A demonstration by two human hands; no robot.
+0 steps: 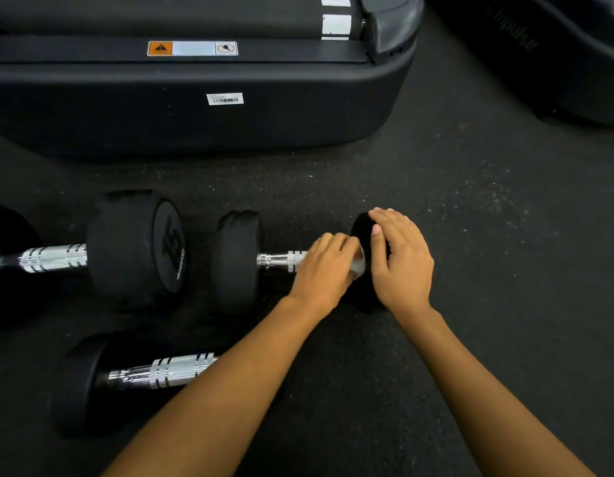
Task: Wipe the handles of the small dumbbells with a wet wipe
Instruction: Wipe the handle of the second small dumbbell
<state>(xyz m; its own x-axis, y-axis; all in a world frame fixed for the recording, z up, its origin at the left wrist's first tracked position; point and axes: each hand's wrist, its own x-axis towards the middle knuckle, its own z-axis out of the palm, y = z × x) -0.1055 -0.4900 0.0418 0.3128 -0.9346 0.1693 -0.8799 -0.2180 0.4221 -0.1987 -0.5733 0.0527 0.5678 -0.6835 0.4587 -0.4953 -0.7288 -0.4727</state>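
Note:
A small black dumbbell [237, 259] with a chrome handle [281, 260] lies on the floor in the middle. My left hand [324, 270] wraps the right part of that handle with a white wet wipe [358, 266] pressed under its fingers. My right hand [400, 263] rests flat on the dumbbell's right head [362, 225], fingers together. A second small dumbbell [82, 380] lies nearer to me at the left; its chrome handle [168, 371] is partly hidden by my left forearm.
A larger dumbbell [133, 246] marked 15 lies at the left, next to the middle one. A black treadmill base [195, 108] fills the far side. Another dark machine [556, 56] stands at the far right. Speckled black rubber floor [488, 218] stretches to the right.

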